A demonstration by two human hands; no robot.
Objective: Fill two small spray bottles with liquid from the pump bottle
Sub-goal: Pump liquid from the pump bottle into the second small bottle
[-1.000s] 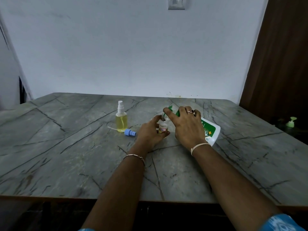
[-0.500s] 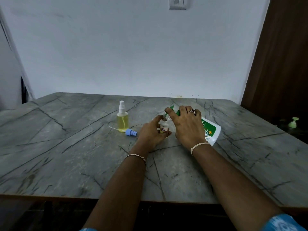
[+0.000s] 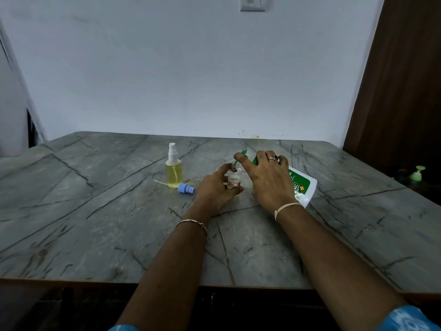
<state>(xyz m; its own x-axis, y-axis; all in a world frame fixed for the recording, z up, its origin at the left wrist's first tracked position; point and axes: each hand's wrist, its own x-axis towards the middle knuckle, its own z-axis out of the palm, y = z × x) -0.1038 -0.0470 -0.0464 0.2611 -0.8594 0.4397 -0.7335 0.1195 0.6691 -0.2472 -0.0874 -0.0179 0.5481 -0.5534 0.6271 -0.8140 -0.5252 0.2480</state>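
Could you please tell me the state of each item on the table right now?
Tall spray bottle: upright, capped, holds yellow liquid.
Blue spray cap: detached, lying beside that bottle.
Small bottle: upright, uncapped, gripped by left hand.
Pump bottle: tipped toward the small bottle, held by right hand.

The right hand (image 3: 269,180) covers the neck and upper body of the pump bottle (image 3: 301,187). Only its labelled base and a green tip show, with print too small to read. Just left of the pump bottle, the left hand (image 3: 214,189) hides most of the small bottle (image 3: 233,181); whether tip meets mouth cannot be told. Far right of the pump bottle, a green pump-shaped thing (image 3: 418,173) is dim and blurred. On the wall above it, a switch plate (image 3: 253,3) is cut by the top edge.
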